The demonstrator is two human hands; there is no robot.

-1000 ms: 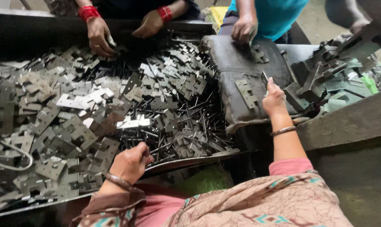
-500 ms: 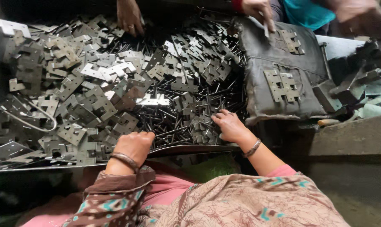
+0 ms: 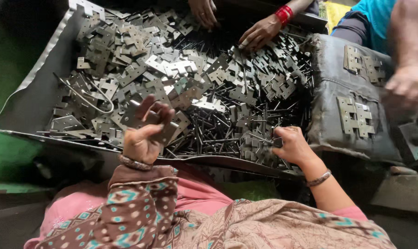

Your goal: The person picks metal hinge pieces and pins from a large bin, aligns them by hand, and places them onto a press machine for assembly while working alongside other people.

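A wide metal tray (image 3: 31,99) holds a heap of flat grey hinge plates (image 3: 139,69) and a dark pile of thin metal pins (image 3: 218,129). My left hand (image 3: 144,136) is raised over the tray's near edge and grips a hinge plate (image 3: 160,124) between fingers and thumb. My right hand (image 3: 292,145) rests low on the pins and plates at the tray's near right, fingers curled on a small piece I cannot make out.
Across the tray two hands of another person (image 3: 259,32) pick among the plates, one wrist with red bangles. A grey cushion (image 3: 352,138) at the right carries a few assembled hinges (image 3: 355,115). A blurred hand (image 3: 409,83) moves at the far right.
My left hand has lifted off the tray's edge with a hinge plate in it. My right hand has stayed on the pins at the near right. The view has shifted left.
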